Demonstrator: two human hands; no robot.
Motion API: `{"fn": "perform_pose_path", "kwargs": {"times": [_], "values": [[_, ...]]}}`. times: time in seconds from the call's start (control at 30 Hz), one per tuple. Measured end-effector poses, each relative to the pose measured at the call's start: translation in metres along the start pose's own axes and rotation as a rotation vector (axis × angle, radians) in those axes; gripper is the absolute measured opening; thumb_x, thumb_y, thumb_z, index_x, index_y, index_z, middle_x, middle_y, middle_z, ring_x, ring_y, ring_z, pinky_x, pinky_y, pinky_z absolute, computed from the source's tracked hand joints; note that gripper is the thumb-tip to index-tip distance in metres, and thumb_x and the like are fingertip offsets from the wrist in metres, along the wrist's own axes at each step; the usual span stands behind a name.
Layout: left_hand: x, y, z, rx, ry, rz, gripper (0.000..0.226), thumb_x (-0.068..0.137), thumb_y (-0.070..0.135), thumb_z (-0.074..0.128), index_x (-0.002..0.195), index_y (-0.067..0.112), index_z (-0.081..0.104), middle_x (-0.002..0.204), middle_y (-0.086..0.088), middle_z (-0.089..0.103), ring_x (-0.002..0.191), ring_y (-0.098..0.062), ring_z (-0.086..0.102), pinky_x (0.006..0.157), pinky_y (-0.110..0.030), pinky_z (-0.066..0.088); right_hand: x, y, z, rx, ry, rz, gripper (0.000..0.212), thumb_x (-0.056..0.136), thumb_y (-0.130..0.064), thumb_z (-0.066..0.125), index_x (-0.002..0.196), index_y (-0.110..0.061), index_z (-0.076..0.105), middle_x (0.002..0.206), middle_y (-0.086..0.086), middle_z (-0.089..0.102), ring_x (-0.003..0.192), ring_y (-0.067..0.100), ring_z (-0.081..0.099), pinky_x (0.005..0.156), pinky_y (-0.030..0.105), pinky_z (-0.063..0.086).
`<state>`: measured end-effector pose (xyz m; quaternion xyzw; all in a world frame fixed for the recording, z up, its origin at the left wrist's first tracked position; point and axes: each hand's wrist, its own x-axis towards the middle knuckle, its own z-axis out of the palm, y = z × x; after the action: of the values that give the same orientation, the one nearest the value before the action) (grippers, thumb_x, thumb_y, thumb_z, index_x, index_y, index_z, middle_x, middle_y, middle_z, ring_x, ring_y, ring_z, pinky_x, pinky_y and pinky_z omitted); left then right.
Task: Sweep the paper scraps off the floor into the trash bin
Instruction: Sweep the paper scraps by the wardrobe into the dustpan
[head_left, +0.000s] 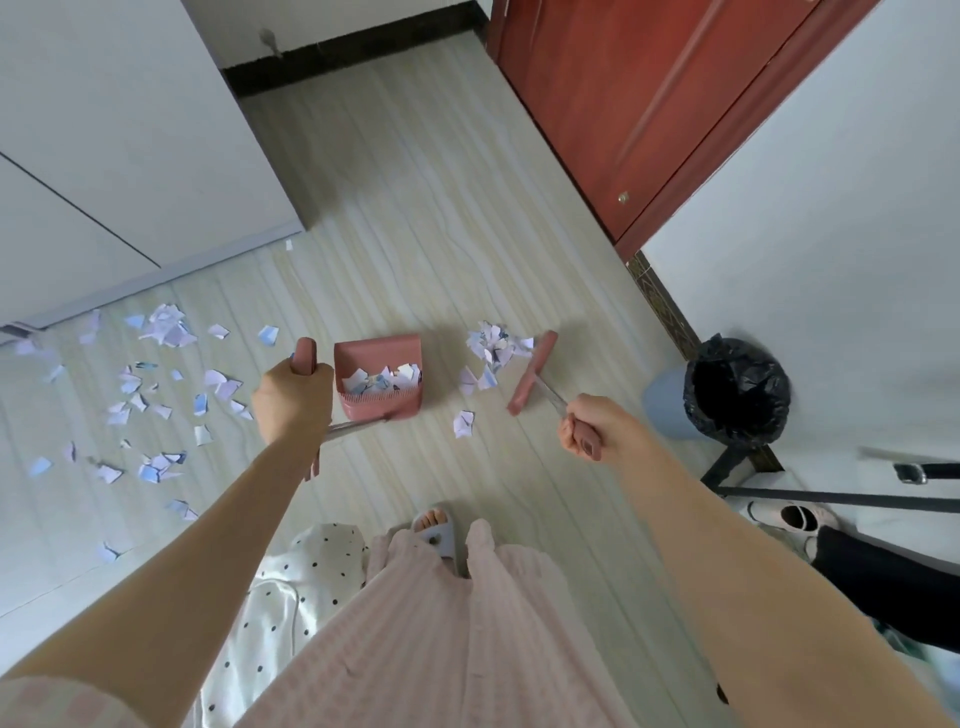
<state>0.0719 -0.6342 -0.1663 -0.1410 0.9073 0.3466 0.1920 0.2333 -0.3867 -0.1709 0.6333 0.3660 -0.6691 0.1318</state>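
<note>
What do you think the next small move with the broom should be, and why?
Probably a short stroke left with the broom head, held by the right hand, pushing the small pile of scraps toward the dustpan that the left hand steadies. That pile lies between them, and the pan already holds some scraps.

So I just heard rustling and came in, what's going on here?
A person is sweeping up torn paper. The left hand holds the dustpan, already holding some scraps; the right hand holds the broom beside a small pile. Many scraps still lie on the left. The trash bin stands at the right.
</note>
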Motion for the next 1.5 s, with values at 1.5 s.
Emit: {"fn": "perform_pose_path", "kwargs": {"times": [1.5], "values": [[0.036, 0.014, -0.028, -0.146, 0.163, -0.214, 0.019, 0.082, 0.016, 0.050, 0.065, 0.011, 0.045, 0.059, -0.007, 0.047, 0.056, -0.031, 0.057, 0.066, -0.041, 0.055, 0.017, -0.040, 0.082, -0.687, 0.026, 0.056, 0.026, 0.093, -0.006, 0.030, 0.070, -0.003, 0.040, 0.029, 0.005, 0.034, 0.036, 0.014, 0.036, 0.043, 0.021, 0.030]]}}
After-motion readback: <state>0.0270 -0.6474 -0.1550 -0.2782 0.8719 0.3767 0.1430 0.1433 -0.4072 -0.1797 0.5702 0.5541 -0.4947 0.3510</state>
